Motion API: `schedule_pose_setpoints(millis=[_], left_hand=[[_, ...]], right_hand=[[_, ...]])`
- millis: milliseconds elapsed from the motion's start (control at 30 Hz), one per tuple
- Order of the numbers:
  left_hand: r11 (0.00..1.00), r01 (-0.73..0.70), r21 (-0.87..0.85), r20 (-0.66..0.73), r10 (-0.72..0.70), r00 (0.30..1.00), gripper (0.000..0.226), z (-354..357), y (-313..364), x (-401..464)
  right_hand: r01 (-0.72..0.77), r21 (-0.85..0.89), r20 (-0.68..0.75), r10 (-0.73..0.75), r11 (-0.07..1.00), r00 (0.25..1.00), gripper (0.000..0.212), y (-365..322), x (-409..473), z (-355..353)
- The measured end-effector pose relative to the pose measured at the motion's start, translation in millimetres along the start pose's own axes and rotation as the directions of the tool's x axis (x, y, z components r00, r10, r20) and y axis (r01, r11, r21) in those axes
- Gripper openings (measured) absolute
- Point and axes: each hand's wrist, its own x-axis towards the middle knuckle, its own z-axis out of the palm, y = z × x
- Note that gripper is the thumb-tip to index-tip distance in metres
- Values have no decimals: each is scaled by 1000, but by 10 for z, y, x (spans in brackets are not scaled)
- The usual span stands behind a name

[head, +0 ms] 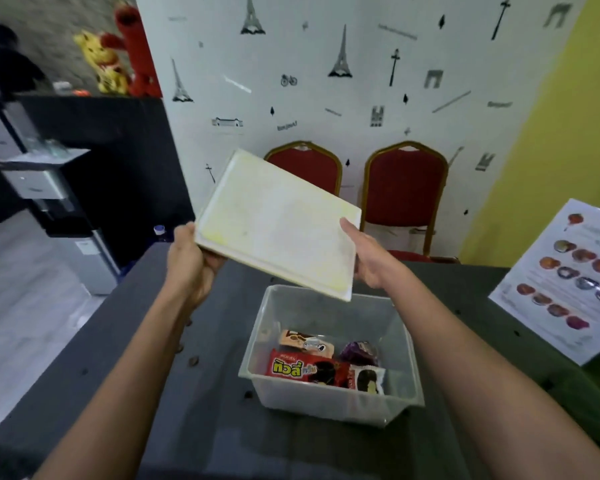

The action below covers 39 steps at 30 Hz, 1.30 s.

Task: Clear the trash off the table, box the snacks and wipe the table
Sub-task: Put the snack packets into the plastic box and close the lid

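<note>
White lid (278,225): tilted above clear snack box (329,403), long axis left-right | left hand (187,261), right hand (368,258): grip pinching lid ends | red wrapper (302,368): Thai lettering | desk (194,427): crumbs (193,361) left of box

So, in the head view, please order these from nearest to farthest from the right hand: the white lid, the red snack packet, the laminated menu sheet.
From the right hand:
1. White lid, held at its right edge.
2. Red snack packet, below, inside the clear box.
3. Laminated menu sheet, far right on the table.

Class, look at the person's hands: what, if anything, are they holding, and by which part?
Both hold the white lid: left hand at its left edge, right hand at its right edge.
</note>
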Motion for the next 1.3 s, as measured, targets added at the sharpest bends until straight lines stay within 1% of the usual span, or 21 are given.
schedule_pose_setpoints(millis=[100,200,267,333,400,467,533,567,600,667,733,767,800,833,867,933,967,1033,1133,1200,1300], left_hand=[[994,45,100,86,-54,995,36,-103,-269,-188],[962,97,255,117,-130,985,31,-231,-438,-292],[915,119,385,121,-178,977,28,-295,-479,-300],[887,164,431,136,-243,960,29,-262,-475,-339],[887,242,394,177,-331,927,40,-181,-449,-364],[895,355,271,194,-412,890,62,-112,-417,-317],[878,466,110,183,-479,859,79,-53,-404,-252],[865,502,20,185,-496,848,78,-17,-410,-240],[852,520,-60,197,-500,843,67,23,-412,-237],[857,493,-151,192,-464,865,28,90,-413,-229],[871,480,-105,164,-461,872,19,138,-403,-232],[869,492,-56,158,-479,863,18,145,-410,-227],[867,499,-1,159,-492,856,22,152,-425,-239],[872,482,89,153,-490,858,32,148,-449,-231],[875,424,231,132,-461,878,37,140,-470,-230],[801,215,558,141,-347,927,35,107,-511,-281],[742,128,658,166,-308,937,36,72,-562,-279],[654,39,755,193,-279,941,39,5,-702,-278],[468,-134,874,194,-82,978,31,-79,-943,-283],[375,-199,906,197,42,979,23,-98,-1067,-300],[257,-224,940,203,104,974,20,-132,-1208,-269]], right_hand=[[64,193,-93,-46,979,995,37,3,-11,-132],[107,202,-108,-86,973,990,30,32,-104,-303],[167,242,-90,-149,956,985,27,35,-187,-370],[260,289,-71,-251,921,965,19,1,-298,-411],[341,261,-80,-331,903,940,31,-92,-459,-405],[420,133,-165,-397,898,903,46,-145,-610,-386],[479,104,-223,-449,872,865,54,-134,-686,-399],[485,129,-233,-449,865,862,55,-98,-682,-436],[493,163,-223,-454,855,862,49,-63,-679,-457],[478,136,-151,-458,868,876,24,13,-657,-541],[363,-84,-100,-371,928,923,41,106,-638,-620],[239,-133,-134,-257,962,957,51,164,-619,-654],[111,-100,-175,-127,989,976,59,235,-621,-679],[13,-33,-215,-19,999,976,62,323,-603,-706],[-27,8,-262,28,1000,965,61,414,-580,-740],[2,-52,-357,-20,999,934,49,572,-528,-799],[43,-92,-396,-76,995,915,43,628,-523,-815],[115,-211,-451,-201,971,870,37,725,-507,-803],[162,-407,-445,-350,899,825,37,848,-429,-723],[151,-488,-427,-386,860,818,37,874,-350,-666],[88,-590,-390,-378,802,840,37,872,-243,-643]])
